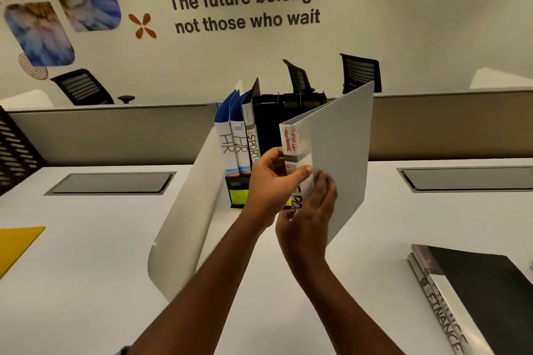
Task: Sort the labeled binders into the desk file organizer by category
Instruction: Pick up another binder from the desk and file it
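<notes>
Head view: both hands' fingers (pixel 302 171) grip grey binder (pixel 340 158) beside "HR" binders (pixel 230 147).

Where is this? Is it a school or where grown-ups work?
Most likely an office. White desks with partitions, black office chairs behind, a slogan on the wall, and labeled binders in an organizer.

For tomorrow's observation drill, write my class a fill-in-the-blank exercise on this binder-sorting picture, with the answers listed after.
1. Both blue-topped binders standing in the organizer are labeled ____.
2. The left hand and right hand hold up a ____ binder.
3. The stacked binders lying on the desk read ____.
4. The folder at the left edge is ____.

Answers: HR; grey; FINANCE; yellow
</notes>
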Available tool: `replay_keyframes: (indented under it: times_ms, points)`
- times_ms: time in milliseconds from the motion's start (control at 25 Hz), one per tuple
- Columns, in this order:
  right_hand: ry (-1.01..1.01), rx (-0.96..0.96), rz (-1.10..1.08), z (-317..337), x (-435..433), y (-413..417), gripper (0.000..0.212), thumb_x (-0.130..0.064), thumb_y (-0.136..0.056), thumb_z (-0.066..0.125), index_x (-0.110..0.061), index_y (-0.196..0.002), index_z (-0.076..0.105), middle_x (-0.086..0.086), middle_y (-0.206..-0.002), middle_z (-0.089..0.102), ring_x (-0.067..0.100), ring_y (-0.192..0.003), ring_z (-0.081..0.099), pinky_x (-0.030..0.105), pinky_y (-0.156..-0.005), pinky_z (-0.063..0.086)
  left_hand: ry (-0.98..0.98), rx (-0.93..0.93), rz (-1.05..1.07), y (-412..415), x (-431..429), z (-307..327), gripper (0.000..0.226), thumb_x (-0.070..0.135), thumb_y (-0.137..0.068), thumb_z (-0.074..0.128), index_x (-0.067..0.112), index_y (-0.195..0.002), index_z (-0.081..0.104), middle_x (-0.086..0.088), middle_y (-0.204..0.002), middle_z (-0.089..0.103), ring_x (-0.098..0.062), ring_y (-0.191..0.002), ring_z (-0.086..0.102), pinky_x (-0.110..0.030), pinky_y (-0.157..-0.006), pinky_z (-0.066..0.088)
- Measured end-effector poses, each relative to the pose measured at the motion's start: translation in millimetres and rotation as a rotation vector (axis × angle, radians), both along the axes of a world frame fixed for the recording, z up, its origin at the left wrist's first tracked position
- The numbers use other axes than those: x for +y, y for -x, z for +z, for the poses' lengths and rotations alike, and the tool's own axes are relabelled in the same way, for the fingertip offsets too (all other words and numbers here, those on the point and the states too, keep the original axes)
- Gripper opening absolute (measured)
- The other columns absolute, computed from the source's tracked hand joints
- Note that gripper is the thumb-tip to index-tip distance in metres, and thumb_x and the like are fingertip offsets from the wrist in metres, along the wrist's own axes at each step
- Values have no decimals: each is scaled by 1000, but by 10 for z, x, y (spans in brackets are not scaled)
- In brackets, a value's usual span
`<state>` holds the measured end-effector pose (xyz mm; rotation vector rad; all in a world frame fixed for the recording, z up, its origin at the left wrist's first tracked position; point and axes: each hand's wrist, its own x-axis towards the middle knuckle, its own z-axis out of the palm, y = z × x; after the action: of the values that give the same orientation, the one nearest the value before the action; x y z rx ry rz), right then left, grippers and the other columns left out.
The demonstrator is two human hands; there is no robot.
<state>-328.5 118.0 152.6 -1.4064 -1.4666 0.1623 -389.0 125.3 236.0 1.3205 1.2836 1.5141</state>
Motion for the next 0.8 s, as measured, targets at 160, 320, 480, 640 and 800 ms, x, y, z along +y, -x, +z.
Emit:
replay_keyframes:
  times_ms: [160,320,480,640,800]
  points:
    - [-111,154,73,242,316,239,78,4,-79,72,4,-144,31,25,-145,36,36,-135,39,45,-106,42,-138,65,-17,181,107,224,41,14,-76,76,27,-110,55,8,-106,66,-12,-99,67,-21,-74,57]
    - [-274,301,198,385,573,391,66,15,-81,57,9,-142,32,26,-143,40,34,-138,36,15,-112,26,-218,87,-174,516,334,373,43,23,-79,70,22,-118,53,6,-109,67,-8,-101,67,-22,-79,56]
    - [-429,372,260,512,884,518,61,11,-80,49,11,-138,33,28,-138,44,34,-132,42,22,-108,38,-186,355,125,1016,748,303,49,39,-91,53,12,-132,50,-7,-127,60,-19,-119,56,-28,-94,48]
    - [-408,396,349,536,1278,657,51,4,-86,49,15,-134,36,29,-133,48,40,-125,49,30,-105,43,-16,1006,267,1368,1234,71,72,34,-92,57,15,-150,19,-7,-157,20,-25,-146,12,-39,-117,17]
    - [-368,379,384,458,1670,766,52,1,-89,46,13,-137,31,28,-138,43,37,-129,46,45,-105,43,15,1197,273,1532,1617,-168,81,27,-92,56,13,-151,1,-7,-160,-1,-25,-147,-9,-36,-116,-5]
